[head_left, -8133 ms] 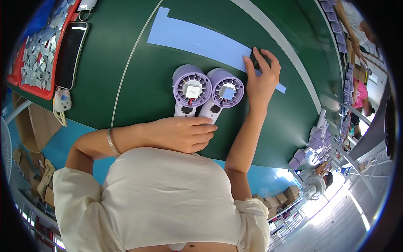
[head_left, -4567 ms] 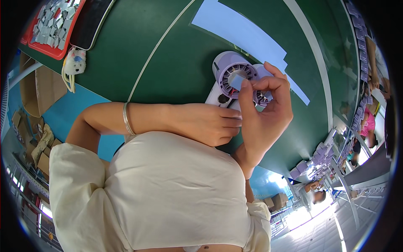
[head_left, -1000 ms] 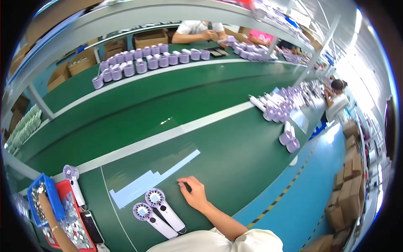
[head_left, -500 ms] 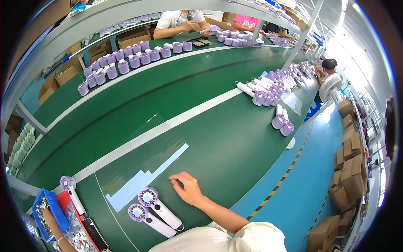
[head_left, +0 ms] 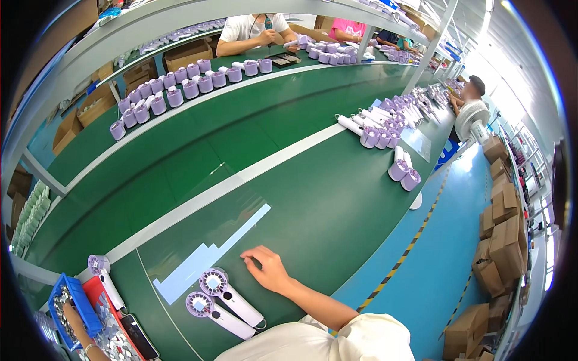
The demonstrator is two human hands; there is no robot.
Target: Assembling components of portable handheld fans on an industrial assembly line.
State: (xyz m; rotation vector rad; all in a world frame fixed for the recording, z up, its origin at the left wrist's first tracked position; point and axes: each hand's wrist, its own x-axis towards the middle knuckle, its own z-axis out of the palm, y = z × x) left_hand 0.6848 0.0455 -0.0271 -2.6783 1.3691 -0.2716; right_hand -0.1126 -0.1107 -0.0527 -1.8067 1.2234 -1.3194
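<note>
My left hand reaches down into a blue bin of small silvery parts; its fingertips are hard to make out among them. My right hand rests over the green table, fingers loosely bent and apart, with nothing seen in it. Just left of it lie two handheld fans side by side, one fan and another fan, with white handles and round purple heads. Each head has a pale blue square at its centre. A pale blue strip-like sheet lies beyond them.
A red bin of small parts, a phone and another fan are at the near left. More fans stand farther along the table. Across the green belt, a co-worker handles a tool. Cardboard boxes line the right.
My left hand has shifted slightly within the blue bin. My right hand and the two fans stay put. The person at the far right has turned their head.
</note>
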